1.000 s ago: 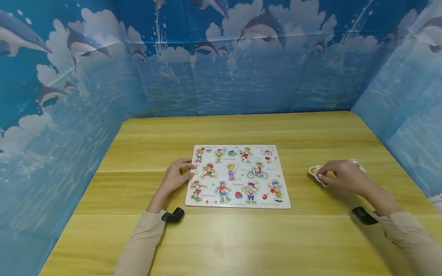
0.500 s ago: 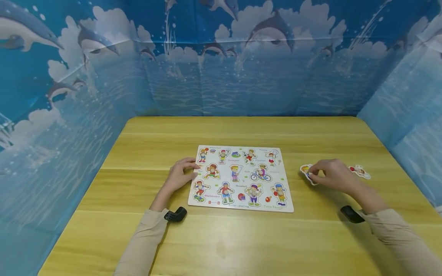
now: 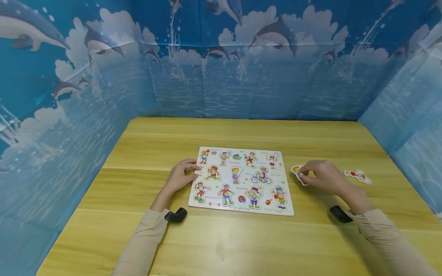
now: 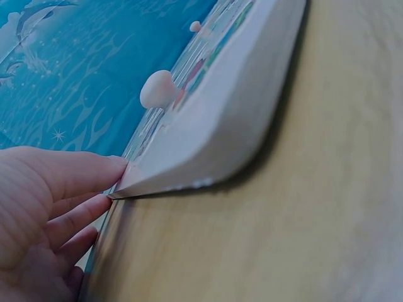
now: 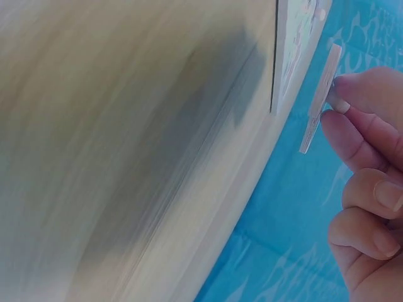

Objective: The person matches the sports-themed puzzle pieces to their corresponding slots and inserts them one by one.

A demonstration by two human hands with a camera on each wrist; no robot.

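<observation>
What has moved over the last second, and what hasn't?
The right hand, pinching a puzzle piece, has carried it leftward toward the puzzle board, uncovering a second loose piece that lies on the table. The left hand stays on the board's left edge.

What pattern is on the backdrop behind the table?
The backdrop shows grey dolphins leaping over blue sea with white clouds; clearest in the head view.
</observation>
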